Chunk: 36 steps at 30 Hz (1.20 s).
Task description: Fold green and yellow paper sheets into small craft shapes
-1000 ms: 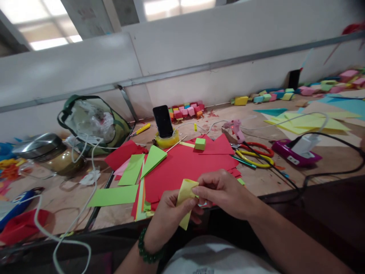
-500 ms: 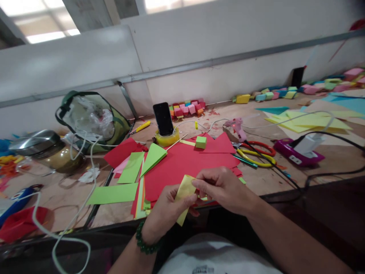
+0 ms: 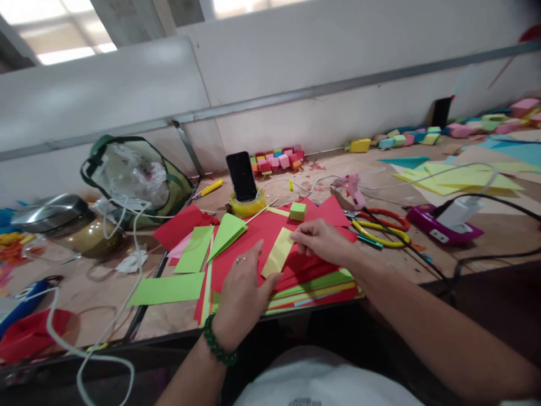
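Observation:
A pale yellow paper strip [image 3: 278,252] lies slantwise over the red paper sheets [image 3: 236,256]. My right hand [image 3: 323,239] pinches its upper right corner between thumb and fingers. On the strip's left side my left hand [image 3: 245,293] is spread, thumb by the lower end and fingers stretched forward; whether the thumb touches the paper I cannot tell. Just beyond the strip sits a small green paper cube [image 3: 298,211] with a narrow yellow strip [image 3: 278,211] beside it. A folded green paper [image 3: 226,235] rests to the left.
Green paper rectangles [image 3: 167,288] lie at left. A pink glue gun [image 3: 351,189], scissors [image 3: 382,226] and a purple power socket [image 3: 443,225] with cables are at right. Behind stand a phone [image 3: 242,175] on a yellow tape roll [image 3: 247,204] and a cutter [image 3: 209,188]. A jar [image 3: 70,223] stands left.
Both hands have moved forward from the table edge, bringing the yellow strip down over the red paper. My left hand has let go of the strip and spread its fingers.

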Available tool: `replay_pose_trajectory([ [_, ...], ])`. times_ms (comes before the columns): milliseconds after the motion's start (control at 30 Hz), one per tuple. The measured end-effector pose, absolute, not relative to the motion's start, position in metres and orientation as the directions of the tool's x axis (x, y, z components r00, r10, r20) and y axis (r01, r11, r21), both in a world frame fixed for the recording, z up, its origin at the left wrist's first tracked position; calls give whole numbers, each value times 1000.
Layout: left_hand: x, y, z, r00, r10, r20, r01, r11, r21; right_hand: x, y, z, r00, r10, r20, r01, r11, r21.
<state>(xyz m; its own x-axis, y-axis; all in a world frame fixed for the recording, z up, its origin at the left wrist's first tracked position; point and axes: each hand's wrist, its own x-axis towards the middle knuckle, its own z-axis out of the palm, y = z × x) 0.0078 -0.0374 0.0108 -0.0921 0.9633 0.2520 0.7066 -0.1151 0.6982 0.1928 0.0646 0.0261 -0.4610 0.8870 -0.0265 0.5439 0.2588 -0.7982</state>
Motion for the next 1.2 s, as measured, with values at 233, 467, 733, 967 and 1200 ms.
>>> replay_pose_trajectory([
  [233, 22, -32, -3, 317, 923, 219, 889, -370, 271, 191, 84, 8, -428, 904, -22, 715, 323, -620],
  [467, 18, -35, 7, 354, 928, 119, 905, -372, 205, 194, 86, 8, -385, 922, -34, 808, 318, -496],
  [733, 31, -17, 14, 388, 920, 50, 905, -391, 167, 196, 89, 13, -433, 898, -74, 805, 349, -479],
  [967, 23, -19, 11, 402, 915, 36, 891, -400, 214, 198, 105, 16, -554, 806, -209, 755, 381, -534],
  [1200, 23, -20, 10, 391, 920, 27, 892, -386, 233, 199, 113, 20, -565, 739, -366, 764, 302, -570],
])
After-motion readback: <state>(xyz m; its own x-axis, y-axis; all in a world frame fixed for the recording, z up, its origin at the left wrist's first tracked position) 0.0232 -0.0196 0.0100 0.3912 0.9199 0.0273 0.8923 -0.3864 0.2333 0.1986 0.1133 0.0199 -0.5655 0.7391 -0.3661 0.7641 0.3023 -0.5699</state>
